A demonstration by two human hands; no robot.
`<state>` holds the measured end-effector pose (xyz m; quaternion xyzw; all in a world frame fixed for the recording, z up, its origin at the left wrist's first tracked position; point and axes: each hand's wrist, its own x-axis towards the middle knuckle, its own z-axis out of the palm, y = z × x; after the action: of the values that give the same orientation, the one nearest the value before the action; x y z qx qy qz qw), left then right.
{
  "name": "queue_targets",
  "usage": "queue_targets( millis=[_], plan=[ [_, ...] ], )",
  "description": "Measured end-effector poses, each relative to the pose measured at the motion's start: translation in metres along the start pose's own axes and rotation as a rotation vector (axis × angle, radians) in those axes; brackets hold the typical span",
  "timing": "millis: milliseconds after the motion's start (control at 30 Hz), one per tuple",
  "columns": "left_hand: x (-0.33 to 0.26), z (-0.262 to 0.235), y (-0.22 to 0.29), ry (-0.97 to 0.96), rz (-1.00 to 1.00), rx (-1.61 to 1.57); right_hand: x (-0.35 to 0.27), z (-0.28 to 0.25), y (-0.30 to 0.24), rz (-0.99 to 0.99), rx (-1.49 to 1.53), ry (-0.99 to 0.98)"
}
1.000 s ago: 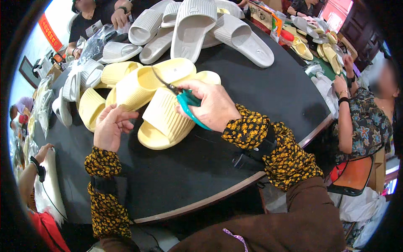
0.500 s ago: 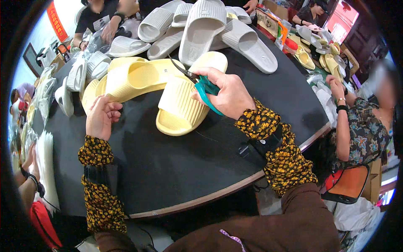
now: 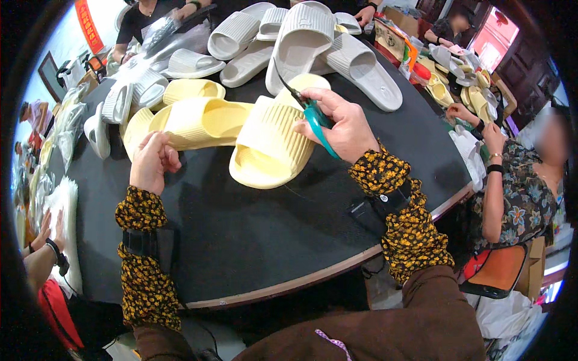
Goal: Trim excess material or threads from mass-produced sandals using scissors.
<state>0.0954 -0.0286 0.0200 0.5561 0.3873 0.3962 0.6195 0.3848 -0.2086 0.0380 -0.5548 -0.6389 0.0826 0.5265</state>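
My right hand (image 3: 348,125) is closed around scissors with teal handles (image 3: 325,135). Their dark blades (image 3: 291,88) point up and away over the back part of a pale yellow slipper (image 3: 268,147), whose ribbed strap faces me. A second yellow slipper (image 3: 189,123) lies tilted to the left, with its heel end against the first. At its toe, my left hand (image 3: 155,163) has curled fingers and seems to pinch the slipper's near edge; the exact contact is partly hidden. Another yellow slipper (image 3: 192,90) sits behind it.
Grey slippers (image 3: 298,45) are heaped across the far side of the dark table (image 3: 241,240), more (image 3: 117,102) at the left. Clear plastic bags (image 3: 72,129) and a white bundle (image 3: 65,210) line the left edge. A person (image 3: 518,180) sits at the right, near another slipper pile (image 3: 475,90).
My right hand and the scissors have shifted right and slightly down; the blades point more steeply away. The left yellow slipper has tilted, showing less insole. My left hand moved slightly right.
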Motion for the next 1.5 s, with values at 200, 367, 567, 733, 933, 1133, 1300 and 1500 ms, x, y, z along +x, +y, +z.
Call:
queue_targets(
  millis=[200, 367, 567, 733, 933, 1133, 1300, 1500],
  plan=[
    [0.004, -0.006, 0.008, 0.049, -0.093, -0.040, -0.002, 0.002, -0.007, -0.161, 0.007, -0.206],
    [0.006, -0.007, -0.001, -0.026, -0.043, 0.018, -0.010, 0.012, -0.013, -0.193, -0.002, -0.404],
    [0.003, 0.000, 0.000, -0.016, 0.000, -0.007, -0.012, 0.015, -0.028, -0.221, 0.056, -0.528],
    [0.009, 0.000, -0.005, -0.006, 0.101, 0.202, -0.014, 0.014, -0.038, -0.187, 0.087, -0.611],
    [0.010, -0.001, -0.008, 0.007, 0.084, 0.258, -0.015, 0.018, -0.037, -0.160, 0.099, -0.622],
    [0.010, 0.003, -0.007, -0.094, 0.228, -0.210, -0.016, 0.018, -0.037, -0.187, 0.154, -0.616],
    [0.005, 0.003, 0.010, -0.108, 0.254, -0.237, -0.021, 0.021, -0.041, -0.216, 0.321, -0.629],
    [0.009, 0.001, 0.000, -0.034, 0.193, -0.092, -0.025, 0.026, -0.046, -0.217, 0.328, -0.649]
  ],
)
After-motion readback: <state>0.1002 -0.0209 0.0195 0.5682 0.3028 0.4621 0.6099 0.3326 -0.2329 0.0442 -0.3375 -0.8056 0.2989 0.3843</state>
